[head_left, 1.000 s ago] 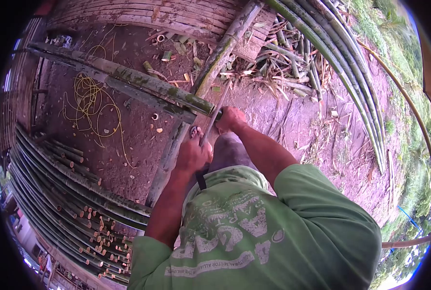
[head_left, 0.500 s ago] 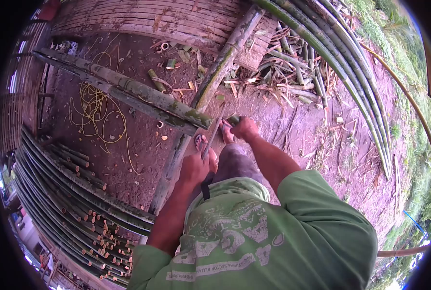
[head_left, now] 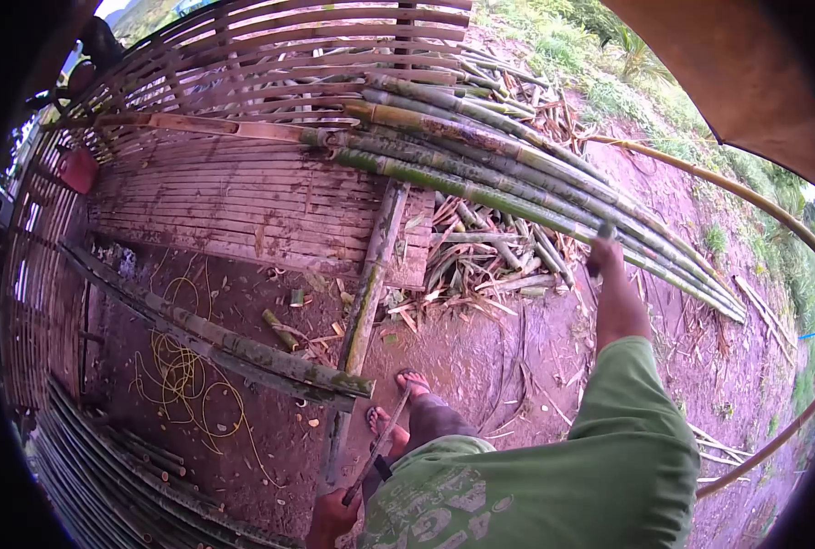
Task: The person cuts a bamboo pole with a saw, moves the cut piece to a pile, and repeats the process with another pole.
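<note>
Right grip (head_left: 606, 256), held out to the side, is closing around a short bamboo offcut (head_left: 606, 231), which is showing against the stacked poles (head_left: 517, 169); whether it is touching them, one cannot tell. Left grip (head_left: 334, 514), low beside the body, is clenching the handle of a long, narrow blade (head_left: 377, 450), its tip pointing toward the feet (head_left: 414, 380). Beyond, a bamboo pole (head_left: 243, 346) is lying with its near end by the slanting beam (head_left: 368, 293); scraps (head_left: 504, 256) are heaping up past it. Judging progress: the offcut is already standing apart from the pole, while the pictures are not showing whether any cutting is remaining. Compared with the earlier frame, the right grip is reaching much farther outward, and the left is sitting lower in view.
</note>
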Tool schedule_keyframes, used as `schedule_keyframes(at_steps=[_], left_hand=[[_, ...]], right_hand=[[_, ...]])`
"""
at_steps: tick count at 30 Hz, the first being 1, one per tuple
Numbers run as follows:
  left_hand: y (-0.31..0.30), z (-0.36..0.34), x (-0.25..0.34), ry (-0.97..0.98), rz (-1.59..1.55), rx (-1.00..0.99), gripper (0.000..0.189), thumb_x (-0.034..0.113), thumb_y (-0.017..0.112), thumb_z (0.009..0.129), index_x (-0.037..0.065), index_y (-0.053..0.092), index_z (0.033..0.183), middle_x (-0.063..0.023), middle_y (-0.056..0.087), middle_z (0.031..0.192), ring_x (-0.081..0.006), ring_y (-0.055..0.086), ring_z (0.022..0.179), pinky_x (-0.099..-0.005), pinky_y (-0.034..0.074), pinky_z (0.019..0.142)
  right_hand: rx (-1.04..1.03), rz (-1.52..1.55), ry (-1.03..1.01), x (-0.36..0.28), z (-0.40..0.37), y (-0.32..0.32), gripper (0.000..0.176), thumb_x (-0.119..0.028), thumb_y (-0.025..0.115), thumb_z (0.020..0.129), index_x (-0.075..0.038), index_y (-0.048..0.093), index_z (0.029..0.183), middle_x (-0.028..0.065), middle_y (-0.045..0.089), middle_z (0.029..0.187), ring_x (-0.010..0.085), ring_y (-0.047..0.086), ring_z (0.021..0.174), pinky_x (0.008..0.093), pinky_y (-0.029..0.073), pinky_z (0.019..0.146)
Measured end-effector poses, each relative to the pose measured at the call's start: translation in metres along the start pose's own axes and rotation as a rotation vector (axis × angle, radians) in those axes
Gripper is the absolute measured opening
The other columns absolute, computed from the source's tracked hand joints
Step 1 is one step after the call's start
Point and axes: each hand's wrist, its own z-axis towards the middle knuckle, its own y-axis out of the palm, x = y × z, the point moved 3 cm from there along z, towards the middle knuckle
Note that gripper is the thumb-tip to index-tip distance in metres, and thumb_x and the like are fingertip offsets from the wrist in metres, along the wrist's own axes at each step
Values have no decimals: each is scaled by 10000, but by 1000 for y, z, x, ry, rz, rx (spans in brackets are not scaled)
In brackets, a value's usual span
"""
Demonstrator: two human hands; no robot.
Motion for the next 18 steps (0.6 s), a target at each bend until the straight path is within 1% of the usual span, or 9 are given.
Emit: schedule_keyframes(at_steps=[1,2,4,5,7,10,14,15,18], left_hand=[[-4,4,9,13,-9,9,318,332,677,804,30,599,744,-201,581,612,-414,611,635,-465,476,563],[-7,7,18,22,-20,19,317,326,684,800,27,596,741,-197,576,599,-409,611,621,-460,473,551],[-11,7,35,12,-42,56,323,316,697,793,23,585,719,-182,557,565,-376,602,570,-444,458,520],[-13,5,43,-3,-53,87,331,313,704,790,21,577,702,-171,542,543,-350,592,533,-434,446,502],[-14,-1,48,-36,-101,148,350,306,713,785,16,557,666,-144,509,505,-285,553,475,-410,417,472],[-10,-30,50,-113,-227,259,376,292,719,781,12,528,619,-93,457,467,-184,468,432,-371,368,445],[31,-112,30,-427,-567,496,302,206,684,778,22,534,592,-14,446,452,-83,419,437,-309,330,431],[41,-129,31,-497,-681,581,274,177,664,788,21,543,598,2,446,455,-72,424,430,-294,326,422],[48,-148,55,-631,-844,831,194,121,617,817,12,591,659,35,443,467,-53,433,412,-262,317,397]], right_hand=[[126,407,125,-43,26,-75,330,-360,606,799,-142,676,1036,205,670,1012,340,646,957,429,495,841],[319,747,-54,-75,58,-108,423,-348,630,784,53,607,915,150,654,805,255,623,722,416,472,666],[461,452,-176,-178,39,-187,455,-414,635,800,-67,639,1095,257,651,1022,355,635,963,413,483,860],[675,516,-367,-224,16,-197,446,-377,657,794,-62,635,1109,245,663,995,358,648,929,410,505,836],[482,506,-390,-300,-9,-179,496,-343,705,785,-26,619,1156,170,686,1049,287,676,958,344,526,829],[157,608,-999,-393,-71,-78,447,-296,730,775,-25,642,1119,134,702,1011,266,690,869,359,537,791],[-460,313,-1049,-440,-195,71,527,-351,737,766,-9,622,1151,183,690,966,276,672,919,385,524,803],[-523,357,-1179,-447,-233,91,607,-413,724,773,-16,585,1210,213,664,1041,308,653,979,399,515,842],[-786,125,-1118,-454,-320,168,981,-609,706,704,-8,357,1396,249,601,1169,377,572,1126,427,443,976]])
